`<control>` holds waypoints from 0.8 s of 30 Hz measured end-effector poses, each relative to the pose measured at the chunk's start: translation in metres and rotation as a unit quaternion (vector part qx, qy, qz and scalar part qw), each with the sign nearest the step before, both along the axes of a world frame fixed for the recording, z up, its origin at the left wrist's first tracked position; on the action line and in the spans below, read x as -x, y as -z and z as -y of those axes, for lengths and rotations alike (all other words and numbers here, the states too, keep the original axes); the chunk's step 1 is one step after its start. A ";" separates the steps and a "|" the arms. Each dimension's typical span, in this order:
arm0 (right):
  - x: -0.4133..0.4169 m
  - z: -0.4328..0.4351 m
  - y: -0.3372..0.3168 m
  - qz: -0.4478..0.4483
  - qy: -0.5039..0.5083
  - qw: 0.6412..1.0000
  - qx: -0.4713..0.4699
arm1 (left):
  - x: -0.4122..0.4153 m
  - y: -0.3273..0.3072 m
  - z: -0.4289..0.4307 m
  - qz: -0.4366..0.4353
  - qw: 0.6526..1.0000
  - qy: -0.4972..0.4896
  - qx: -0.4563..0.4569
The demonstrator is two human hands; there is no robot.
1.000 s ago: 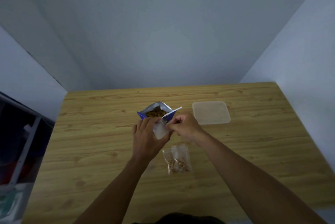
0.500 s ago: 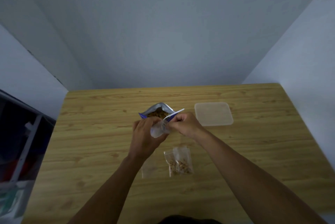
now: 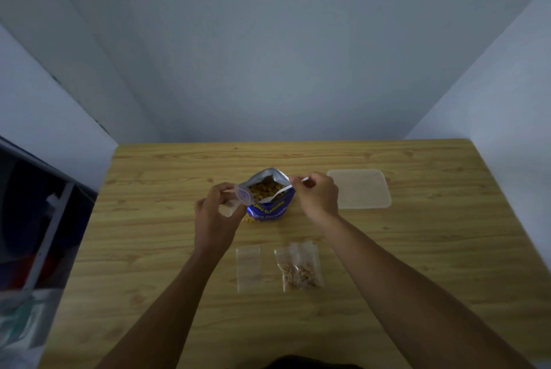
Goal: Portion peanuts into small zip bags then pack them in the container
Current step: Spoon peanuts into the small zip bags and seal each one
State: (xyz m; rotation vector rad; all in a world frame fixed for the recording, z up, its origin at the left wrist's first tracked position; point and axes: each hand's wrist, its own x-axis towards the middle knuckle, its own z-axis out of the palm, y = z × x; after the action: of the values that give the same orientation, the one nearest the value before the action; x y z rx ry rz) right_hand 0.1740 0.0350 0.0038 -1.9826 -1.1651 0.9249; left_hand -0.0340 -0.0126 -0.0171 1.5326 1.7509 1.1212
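While left hand (image 3: 213, 216) pinches small zip bag (image 3: 234, 204), mouth facing right, right hand (image 3: 317, 197) grips white spoon (image 3: 281, 190), long axis slanting left-down into peanut pouch (image 3: 268, 210).

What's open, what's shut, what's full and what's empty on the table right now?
Peanut bag: open, upright, peanuts inside.
Spoon: held by the right hand, bowl in the peanut bag.
Small zip bag: held by the left hand, mouth open.
Spare zip bag: flat, empty.
Filled zip bags: lying flat, peanuts inside.
Container: apart, no bags seen inside.
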 end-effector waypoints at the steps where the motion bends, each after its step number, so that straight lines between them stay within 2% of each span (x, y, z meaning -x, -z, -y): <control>1: 0.003 -0.001 -0.001 0.000 -0.015 1.000 -0.018 | 0.000 -0.001 -0.002 0.005 1.000 -0.001 -0.003; 5: 0.014 0.000 -0.004 -0.020 -0.093 0.992 -0.089 | 0.000 -0.001 -0.006 0.009 1.000 0.003 -0.005; 7: 0.015 0.000 -0.006 0.001 -0.117 0.985 -0.127 | 0.001 0.000 -0.007 0.009 1.000 0.004 0.005; 10: 0.011 -0.001 -0.009 0.091 -0.160 0.963 -0.198 | 0.002 0.002 -0.008 0.013 1.000 0.000 0.017; 12: 0.007 -0.001 -0.009 0.158 -0.191 0.944 -0.218 | 0.002 0.002 -0.007 0.010 1.000 -0.001 0.024; 14: 0.005 0.000 -0.006 0.189 -0.208 0.934 -0.222 | 0.002 0.003 -0.007 0.007 0.999 0.000 0.034; 16: 0.006 0.002 0.000 0.176 -0.205 0.939 -0.214 | 0.003 0.004 -0.008 0.007 0.999 -0.004 0.043; 21: 0.010 0.006 0.015 0.049 -0.146 0.979 -0.134 | 0.005 0.007 -0.010 0.005 0.999 -0.014 0.041; 24: 0.006 0.006 0.014 0.023 -0.107 0.985 -0.136 | 0.010 0.009 -0.010 -0.005 0.998 -0.003 0.054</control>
State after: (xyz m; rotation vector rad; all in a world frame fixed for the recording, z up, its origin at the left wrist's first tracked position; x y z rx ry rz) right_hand 0.1681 0.0290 -0.0105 -1.6926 -1.4684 0.7790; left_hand -0.0443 -0.0022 -0.0262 1.4712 1.7939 1.0052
